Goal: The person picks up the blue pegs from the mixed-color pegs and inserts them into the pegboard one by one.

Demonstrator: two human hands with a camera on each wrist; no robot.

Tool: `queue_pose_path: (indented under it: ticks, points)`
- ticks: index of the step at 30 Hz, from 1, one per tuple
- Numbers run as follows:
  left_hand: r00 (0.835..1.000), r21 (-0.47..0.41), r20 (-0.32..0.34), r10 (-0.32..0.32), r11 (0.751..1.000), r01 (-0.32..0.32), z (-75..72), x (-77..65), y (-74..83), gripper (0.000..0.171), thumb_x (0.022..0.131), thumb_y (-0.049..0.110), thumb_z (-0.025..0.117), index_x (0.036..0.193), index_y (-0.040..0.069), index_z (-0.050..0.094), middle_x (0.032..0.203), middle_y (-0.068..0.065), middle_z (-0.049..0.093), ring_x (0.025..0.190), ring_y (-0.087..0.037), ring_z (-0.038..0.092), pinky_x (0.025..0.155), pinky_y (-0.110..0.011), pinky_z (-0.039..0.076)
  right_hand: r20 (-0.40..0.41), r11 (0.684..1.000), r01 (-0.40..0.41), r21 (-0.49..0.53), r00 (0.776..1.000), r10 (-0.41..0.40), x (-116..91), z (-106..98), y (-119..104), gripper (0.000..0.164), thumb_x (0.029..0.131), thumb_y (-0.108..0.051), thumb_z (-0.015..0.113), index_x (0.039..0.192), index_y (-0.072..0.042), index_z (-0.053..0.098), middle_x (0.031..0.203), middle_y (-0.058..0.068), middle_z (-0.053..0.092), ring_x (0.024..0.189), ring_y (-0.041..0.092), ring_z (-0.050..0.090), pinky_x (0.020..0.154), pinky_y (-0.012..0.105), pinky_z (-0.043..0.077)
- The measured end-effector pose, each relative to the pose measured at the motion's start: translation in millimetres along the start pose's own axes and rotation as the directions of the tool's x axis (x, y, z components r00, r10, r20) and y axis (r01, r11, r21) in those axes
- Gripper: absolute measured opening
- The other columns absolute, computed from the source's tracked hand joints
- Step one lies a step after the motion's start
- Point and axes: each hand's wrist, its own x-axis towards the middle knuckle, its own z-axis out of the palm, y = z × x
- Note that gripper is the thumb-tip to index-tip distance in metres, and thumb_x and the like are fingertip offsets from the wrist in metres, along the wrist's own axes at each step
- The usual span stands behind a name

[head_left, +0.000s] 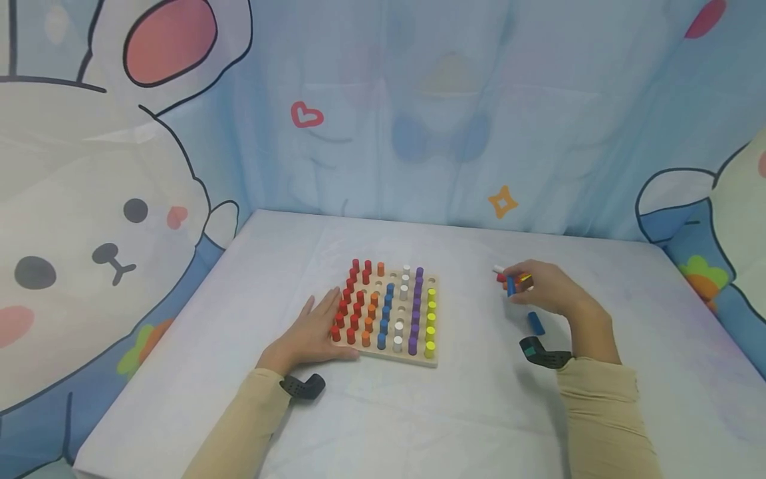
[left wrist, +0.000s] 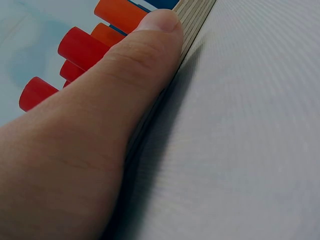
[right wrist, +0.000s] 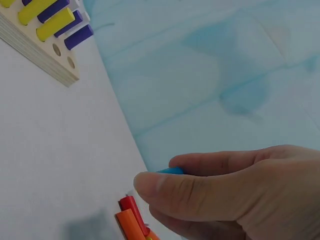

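A wooden pegboard (head_left: 413, 360) carries rows of red, orange, blue, white, purple and yellow pegs, with some bare holes among them. My left hand (head_left: 308, 336) lies against its left side, fingers extended; the thumb (left wrist: 145, 55) stretches along the front edge. To the right of the board, my right hand (head_left: 547, 287) pinches a blue peg (head_left: 511, 286) between thumb and fingers. In the right wrist view only a bit of this blue peg (right wrist: 171, 170) shows past the thumb. Just under that hand lie loose pegs, among them a red peg (right wrist: 129, 205) and an orange peg (right wrist: 131, 226).
Another blue peg (head_left: 535, 323) lies apart on the white tabletop (head_left: 473, 412), nearer to me than the pile. A white peg (head_left: 498, 269) lies at the pile's far left. Behind the table hangs a printed cloth (head_left: 443, 186), which also runs along both sides.
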Motion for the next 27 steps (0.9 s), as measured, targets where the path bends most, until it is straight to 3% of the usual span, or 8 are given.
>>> queue_pose_path:
  ticks: [5,13,21,27]
  points:
    - [1.000,0.002,0.001,0.000,1.000,0.000,0.1,0.3,0.1,0.124,0.065,0.077,0.064,0.154,0.012,0.007,0.162,-0.001,0.006,0.149,-0.015,0.004,0.122,-0.043,-0.003,-0.039,1.000,0.020,0.001,0.999,-0.020,1,0,-4,0.052,0.082,-0.013,0.073,0.129,-0.001,0.055,0.116,0.020,0.057,0.107,0.037,0.056,0.084,0.049,0.053]
    - [1.000,0.016,-0.001,-0.001,1.000,0.001,1.1,1.1,-0.9,0.124,0.065,0.078,0.063,0.154,0.012,0.007,0.162,-0.001,0.007,0.149,-0.015,0.004,0.122,-0.043,-0.003,-0.095,1.000,-0.013,0.028,0.995,0.015,9,5,-16,0.050,0.082,-0.018,0.073,0.127,-0.005,0.056,0.108,0.019,0.066,0.097,0.031,0.063,0.076,0.043,0.056]
    - [1.000,0.012,-0.008,-0.001,1.000,0.001,2.1,1.2,-1.7,0.125,0.064,0.078,0.064,0.154,0.011,0.008,0.162,-0.002,0.007,0.149,-0.015,0.005,0.122,-0.043,-0.002,-0.252,0.998,0.064,0.007,0.966,-0.060,17,20,-42,0.035,0.078,-0.015,0.078,0.109,-0.002,0.066,0.112,0.017,0.059,0.095,0.031,0.063,0.077,0.044,0.057]
    - [1.000,0.003,-0.014,0.006,1.000,-0.006,2.2,1.9,-1.8,0.125,0.064,0.078,0.064,0.154,0.011,0.008,0.162,-0.002,0.008,0.149,-0.015,0.005,0.122,-0.044,-0.002,-0.302,1.000,0.013,0.008,0.953,-0.010,23,30,-61,0.029,0.078,-0.016,0.079,0.103,-0.004,0.069,0.107,0.013,0.059,0.095,0.030,0.063,0.078,0.043,0.057]
